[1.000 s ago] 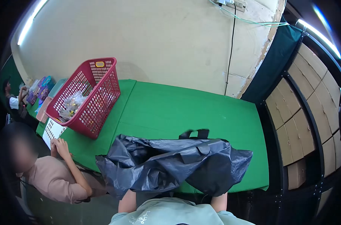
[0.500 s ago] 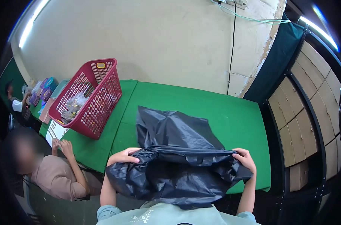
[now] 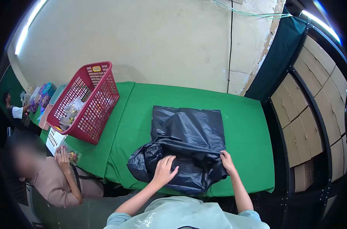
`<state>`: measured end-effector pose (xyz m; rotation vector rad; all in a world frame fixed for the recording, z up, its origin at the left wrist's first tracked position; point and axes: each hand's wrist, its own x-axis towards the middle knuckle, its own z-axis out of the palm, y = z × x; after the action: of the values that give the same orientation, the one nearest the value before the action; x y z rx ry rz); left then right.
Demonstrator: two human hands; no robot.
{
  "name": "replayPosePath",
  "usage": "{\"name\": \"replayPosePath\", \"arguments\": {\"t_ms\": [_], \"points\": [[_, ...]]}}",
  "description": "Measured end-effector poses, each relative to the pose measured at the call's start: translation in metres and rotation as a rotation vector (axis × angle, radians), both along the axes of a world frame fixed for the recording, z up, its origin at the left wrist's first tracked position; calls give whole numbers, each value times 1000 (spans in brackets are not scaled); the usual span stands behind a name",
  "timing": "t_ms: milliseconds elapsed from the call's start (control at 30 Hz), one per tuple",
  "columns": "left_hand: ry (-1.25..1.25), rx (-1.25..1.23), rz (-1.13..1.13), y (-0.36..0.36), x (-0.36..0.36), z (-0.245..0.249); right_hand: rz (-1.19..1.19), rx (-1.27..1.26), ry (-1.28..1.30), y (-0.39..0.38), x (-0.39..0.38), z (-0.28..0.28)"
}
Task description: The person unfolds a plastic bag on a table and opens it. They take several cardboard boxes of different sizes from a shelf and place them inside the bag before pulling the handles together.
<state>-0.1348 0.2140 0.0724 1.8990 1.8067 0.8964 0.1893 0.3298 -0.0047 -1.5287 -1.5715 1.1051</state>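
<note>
A black plastic bag [image 3: 188, 124] lies on the green-covered table in front of me, its far part fairly flat and its near part folded and bunched. My left hand [image 3: 165, 170] rests on the bunched near part, fingers stretched and thumb apart. At the right end of the fold, my right hand [image 3: 227, 162] pinches the bag's edge between thumb and fingers. The inside of the bag is hidden by its folds.
A red perforated basket [image 3: 101, 103] with clear bags of small items stands at the left on the green cloth [image 3: 246, 129]. A seated person [image 3: 55, 179] beside me holds a small clear packet. Cardboard boxes [image 3: 295, 133] fill the rack at right.
The bag has come down flatter onto the table. My left hand has let go of its left edge and moved right onto the bag; my right hand has shifted left, still gripping.
</note>
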Motion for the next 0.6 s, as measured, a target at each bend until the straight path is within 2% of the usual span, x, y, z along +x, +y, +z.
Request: {"name": "replayPosePath", "arguments": {"t_ms": [67,100,167,200,233,300,333,367,433,500,533,600], "points": [[360,190,146,18,4,-11,-72,68,208,0,-10,14],[328,134,189,31,-14,-36,-37,32,214,3,-6,20],[598,77,230,40,-38,-48,35,-37,234,10,2,30],[764,175,220,45,-57,-58,30,-117,203,10,-1,53],[932,273,208,48,-73,-65,117,-76,282,23,9,43],[671,402,413,55,-94,-56,141,-238,281,28,14,77],[507,523,447,59,-108,-48,178,-339,360,36,29,74],[329,372,438,54,-108,-13,154,-321,359,43,42,65],[56,134,355,54,-130,-24,67,-265,42,42,46,81],[-26,234,351,54,-127,-44,-14,-2,-147,39,48,68],[9,254,358,48,-113,-36,-52,133,-237,39,45,66],[55,232,326,38,-100,-36,-171,262,-136,38,43,77]]}}
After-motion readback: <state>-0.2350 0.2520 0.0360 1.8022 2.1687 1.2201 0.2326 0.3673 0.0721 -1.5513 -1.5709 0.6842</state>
